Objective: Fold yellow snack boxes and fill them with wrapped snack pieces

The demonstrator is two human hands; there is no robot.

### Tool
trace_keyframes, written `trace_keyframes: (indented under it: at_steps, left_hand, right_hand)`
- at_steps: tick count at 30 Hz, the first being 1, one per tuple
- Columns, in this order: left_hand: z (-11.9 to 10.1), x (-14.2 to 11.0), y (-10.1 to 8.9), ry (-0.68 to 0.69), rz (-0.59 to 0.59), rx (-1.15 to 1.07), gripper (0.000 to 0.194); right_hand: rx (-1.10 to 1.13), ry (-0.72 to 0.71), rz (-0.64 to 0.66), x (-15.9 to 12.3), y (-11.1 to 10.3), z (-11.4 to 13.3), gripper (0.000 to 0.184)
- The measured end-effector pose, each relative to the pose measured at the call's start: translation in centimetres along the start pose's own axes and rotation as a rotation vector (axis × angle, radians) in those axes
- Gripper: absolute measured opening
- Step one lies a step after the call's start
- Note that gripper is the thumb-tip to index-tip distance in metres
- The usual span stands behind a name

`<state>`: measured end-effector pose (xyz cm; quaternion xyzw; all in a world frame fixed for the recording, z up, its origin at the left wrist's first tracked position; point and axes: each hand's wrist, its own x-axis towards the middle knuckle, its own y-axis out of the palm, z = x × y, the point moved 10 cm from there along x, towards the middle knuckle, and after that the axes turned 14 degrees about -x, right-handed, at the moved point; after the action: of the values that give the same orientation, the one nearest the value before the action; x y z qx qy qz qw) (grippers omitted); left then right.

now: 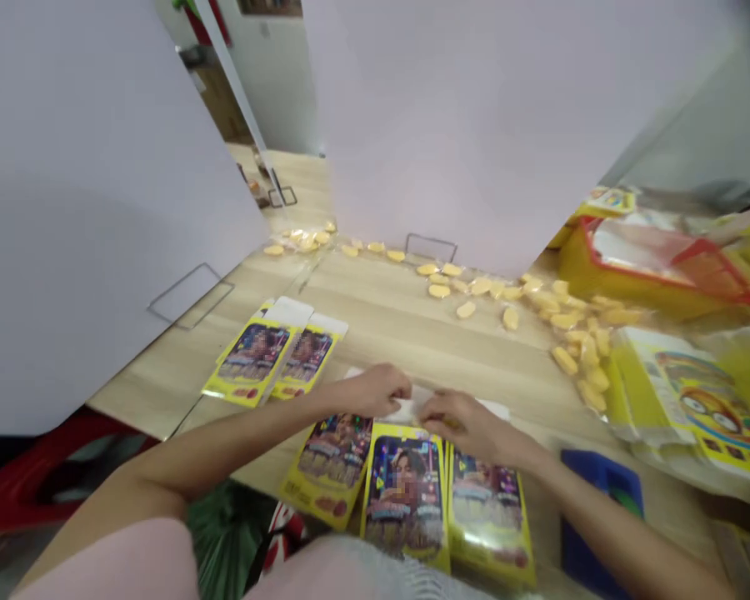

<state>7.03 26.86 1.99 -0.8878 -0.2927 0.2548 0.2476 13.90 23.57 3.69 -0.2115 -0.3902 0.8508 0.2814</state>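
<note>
**Grip half hidden on the desk (375, 312)**

The left hand (375, 392) and right hand (459, 425) sit close together, their fingers curled down around a white flap (409, 408) at the top edge of a yellow printed carton (405, 500). Whether they are gripping the flap or only resting on it cannot be told. This carton lies on the desk's near edge between two similar cartons (331, 467), with another overlapping pair (253, 358) further left. Loose yellow pieces (575, 333) trail across the desk towards a red-rimmed yellow bin (637, 275). A blue container (600, 492) stands near the right forearm, below white partition boards (493, 125).
</note>
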Motion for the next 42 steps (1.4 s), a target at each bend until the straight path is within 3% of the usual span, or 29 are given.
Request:
trace_keyframes:
  at_steps: [5,10,15,19,21,23,24,26,28,30,32,35,37,42]
  left_hand:
    - [0.2,0.5,0.3,0.014,0.011,-0.151,0.03]
    - [0.9,0.9,0.0,0.037,0.019,-0.337,0.03]
    - [2.0,1.2,0.6,0.018,0.061,-0.547,0.019]
    - [2.5,1.1,0.6,0.016,0.017,-0.532,0.02]
    - [2.7,1.1,0.5,0.029,0.037,-0.504,0.021]
    - [2.9,1.7,-0.3,0.046,0.044,-0.409,0.018]
    - [3.3,2.3,-1.4,0.044,-0.001,-0.32,0.017]
    - [4.2,4.2,-4.6,0.013,-0.184,-0.086,0.018]
    - [4.7,6.7,-7.8,-0.004,-0.367,0.137,0.019]
    - [4.6,10.1,-9.4,0.022,-0.417,0.261,0.031]
    - [4.5,13.8,-9.8,0.047,-0.388,0.29,0.043]
    - [4.5,17.7,-10.1,0.014,-0.397,0.259,0.049]
    - [4.8,18.8,-10.4,-0.028,-0.447,0.227,0.046]
    - [5.9,17.5,-11.3,-0.117,-0.556,0.041,0.021]
  right_hand:
    - [-0.066,0.023,0.042,0.0,0.0,-0.6,0.012]
    - [-0.188,0.045,-0.083,0.4,-1.9,0.3,0.022]
    - [-0.102,-0.01,0.087,1.2,0.2,2.0,0.025]
    - [0.085,-0.092,0.165,1.5,1.6,3.5,0.049]
    - [0.093,-0.11,0.191,1.8,1.6,3.1,0.052]
    - [0.076,-0.089,0.129,2.5,0.3,1.1,0.04]
    - [0.046,-0.056,0.032,3.1,-1.3,-0.6,0.029]
    - [-0.09,0.071,-0.236,4.1,-5.3,-5.3,0.017]
    - [-0.316,0.238,-0.424,5.0,-8.7,-10.4,0.026]
    - [-0.495,0.344,-0.407,6.5,-9.8,-14.7,0.035]
    - [-0.561,0.365,-0.338,8.1,-9.8,-17.6,0.036]
    - [-0.542,0.379,-0.341,8.9,-9.7,-19.4,0.026]
    - [-0.503,0.424,-0.386,8.6,-9.8,-20.0,0.02]
    - [-0.238,0.548,-0.523,7.2,-9.7,-21.0,0.011]
